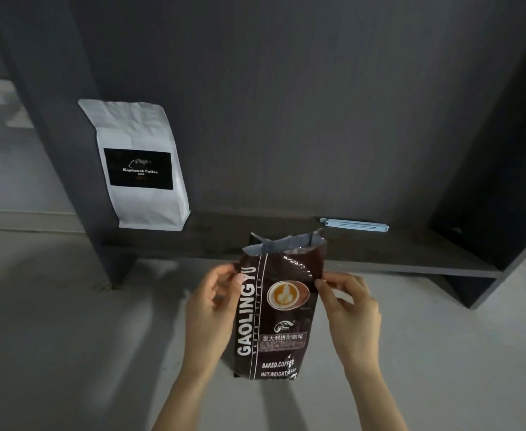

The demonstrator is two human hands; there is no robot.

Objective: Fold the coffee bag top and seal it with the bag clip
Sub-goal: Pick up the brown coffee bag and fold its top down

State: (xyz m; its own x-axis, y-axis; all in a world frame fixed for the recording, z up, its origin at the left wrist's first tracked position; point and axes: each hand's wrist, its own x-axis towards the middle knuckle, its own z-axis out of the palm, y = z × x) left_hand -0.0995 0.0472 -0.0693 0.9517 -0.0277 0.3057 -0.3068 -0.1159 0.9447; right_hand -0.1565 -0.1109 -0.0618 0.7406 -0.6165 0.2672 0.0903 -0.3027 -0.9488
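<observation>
so the dark brown coffee bag (pixel 279 309) is held upright between both hands, near side of the low dark shelf (pixel 380 259). left hand (pixel 210 309) pinches its left edge, right hand (pixel 349 309) pinches the right edge, both about a third of the way down from the top. the bag's glossy with a latte picture and "gaolingyu" up the side, its top gaping open, crumpled, silver lining showing. the pale blue bag clip (pixel 354 225) lies on the shelf just behind, to the right. a white coffee bag (pixel 140 163) stands far left. bare floor (pixel 68 337) all around.
</observation>
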